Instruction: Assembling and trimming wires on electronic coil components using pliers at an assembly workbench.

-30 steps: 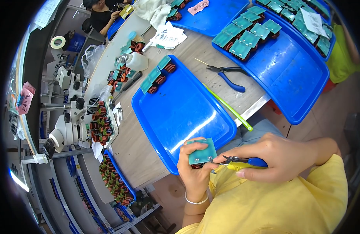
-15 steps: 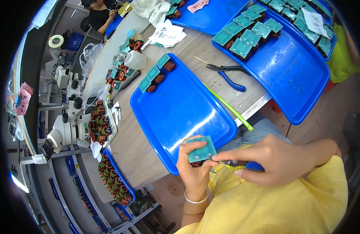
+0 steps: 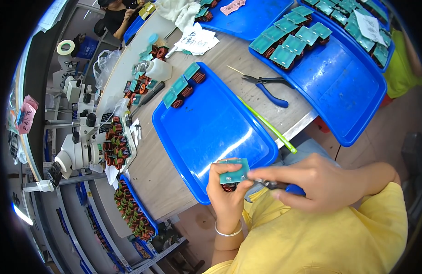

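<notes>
Because the small green circuit board (image 3: 234,171) with its copper coil underneath needed steadying for close work, the left hand (image 3: 227,194) held it raised just over the near rim of the blue tray (image 3: 211,132), fingers clamped around its edges. Meanwhile the right hand (image 3: 318,182) was closed on blue-handled cutters (image 3: 284,186), their tip touching the board, while spare pliers (image 3: 266,84) lay apart on the table (image 3: 151,173).

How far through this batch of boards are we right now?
Hard to count. The near blue tray holds only three boards at its far edge; the right tray holds many more. In hand: the left hand holds one green board while the right hand works it with blue-handled cutters.
</notes>
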A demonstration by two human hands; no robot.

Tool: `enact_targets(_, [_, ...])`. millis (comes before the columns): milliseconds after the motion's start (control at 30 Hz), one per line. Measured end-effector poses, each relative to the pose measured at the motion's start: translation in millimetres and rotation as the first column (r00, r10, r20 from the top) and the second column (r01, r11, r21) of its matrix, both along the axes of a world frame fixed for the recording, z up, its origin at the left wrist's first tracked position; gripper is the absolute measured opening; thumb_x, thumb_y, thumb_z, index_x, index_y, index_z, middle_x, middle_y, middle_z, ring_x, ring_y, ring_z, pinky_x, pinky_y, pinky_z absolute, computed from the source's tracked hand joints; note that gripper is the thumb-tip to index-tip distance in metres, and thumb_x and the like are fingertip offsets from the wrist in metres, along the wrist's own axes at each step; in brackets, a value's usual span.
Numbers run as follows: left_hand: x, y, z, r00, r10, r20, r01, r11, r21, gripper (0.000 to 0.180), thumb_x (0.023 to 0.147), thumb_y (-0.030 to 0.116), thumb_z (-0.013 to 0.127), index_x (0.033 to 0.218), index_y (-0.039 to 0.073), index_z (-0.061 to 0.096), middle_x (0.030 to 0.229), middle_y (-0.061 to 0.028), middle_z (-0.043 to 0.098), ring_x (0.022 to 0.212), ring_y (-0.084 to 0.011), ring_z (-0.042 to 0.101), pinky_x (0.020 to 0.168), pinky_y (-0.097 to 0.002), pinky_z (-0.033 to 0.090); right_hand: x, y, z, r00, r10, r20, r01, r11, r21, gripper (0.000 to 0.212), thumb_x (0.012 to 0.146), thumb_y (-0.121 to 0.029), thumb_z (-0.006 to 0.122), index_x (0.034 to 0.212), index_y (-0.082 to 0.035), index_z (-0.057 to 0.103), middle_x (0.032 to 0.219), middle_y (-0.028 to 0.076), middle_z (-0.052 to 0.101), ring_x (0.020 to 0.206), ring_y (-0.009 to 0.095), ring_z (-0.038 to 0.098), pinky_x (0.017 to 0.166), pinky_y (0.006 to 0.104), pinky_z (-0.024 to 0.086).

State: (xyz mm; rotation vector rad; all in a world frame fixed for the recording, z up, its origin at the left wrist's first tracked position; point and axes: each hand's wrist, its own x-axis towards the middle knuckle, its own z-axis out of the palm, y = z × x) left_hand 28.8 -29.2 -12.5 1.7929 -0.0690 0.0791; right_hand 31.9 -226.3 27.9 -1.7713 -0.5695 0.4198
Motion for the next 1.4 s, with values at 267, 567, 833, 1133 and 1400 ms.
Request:
enact_targets(267, [0, -7, 8, 0.98, -0.139, -0.141, 0.074, 0.919, -0.387, 0.06, 0.059, 0.037, 0.079, 0.094, 0.001, 0.046, 0.095, -0.012, 0.056, 0.063, -0.0129, 0.058, 0.049, -0.0198, 0.045, 2, -16, 9, 0.98, 0.08, -0.184, -0.062, 0.993, 0.1, 0.039, 0.082, -0.014, 0.058, 0.121, -0.008, 0.052, 0.083, 0.01, 0.063, 0.059, 0.009, 0.055, 0.056, 0.0218, 0.042])
enact_targets(567, [-2, -4, 10, 0.948, -0.199, -0.246, 0.08, 0.903, -0.422, 0.059, 0.059, 0.038, 0.078, 0.094, 0.002, 0.047, 0.094, -0.0113, 0.056, 0.067, -0.015, 0.059, 0.051, -0.0207, 0.045, 5, -15, 10, 0.967, 0.147, -0.208, -0.128, 0.987, 0.1, 0.04, 0.082, -0.016, 0.059, 0.12, -0.006, 0.052, 0.075, 0.009, 0.062, 0.054, 0.01, 0.051, 0.052, 0.0242, 0.041])
enact_targets(833, [-2, -3, 11, 0.996, -0.086, -0.027, 0.084, 0.993, -0.078, 0.053, 0.056, 0.035, 0.08, 0.089, 0.004, 0.054, 0.092, -0.0092, 0.057, 0.091, -0.0235, 0.056, 0.073, -0.0306, 0.045, 8, -17, 12, 0.972, 0.161, -0.173, -0.153, 0.986, 0.059, 0.039, 0.082, -0.017, 0.059, 0.119, -0.005, 0.052, 0.075, 0.009, 0.062, 0.049, 0.012, 0.051, 0.049, 0.0252, 0.041])
enact_targets(1133, [0, -1, 4, 0.972, -0.027, 0.234, -0.022, 0.979, 0.204, 0.05, 0.052, 0.031, 0.08, 0.086, 0.004, 0.055, 0.084, -0.0088, 0.06, 0.084, -0.028, 0.059, 0.069, -0.0337, 0.048, -6, -7, 2, 0.997, 0.026, 0.079, -0.03, 0.999, 0.045, 0.044, 0.08, -0.009, 0.057, 0.123, -0.01, 0.05, 0.068, 0.009, 0.061, 0.049, 0.015, 0.056, 0.047, 0.0262, 0.043])
enact_targets(1400, [1, 1, 5, 0.97, -0.053, 0.235, -0.014, 0.962, 0.273, 0.05, 0.053, 0.031, 0.08, 0.085, 0.003, 0.054, 0.085, -0.0103, 0.06, 0.084, -0.0269, 0.059, 0.07, -0.0322, 0.048, -3, -8, 0, 0.99, 0.083, -0.109, -0.078, 0.995, 0.055, 0.043, 0.078, -0.008, 0.057, 0.121, -0.008, 0.051, 0.076, 0.008, 0.063, 0.052, 0.015, 0.057, 0.049, 0.0258, 0.045])
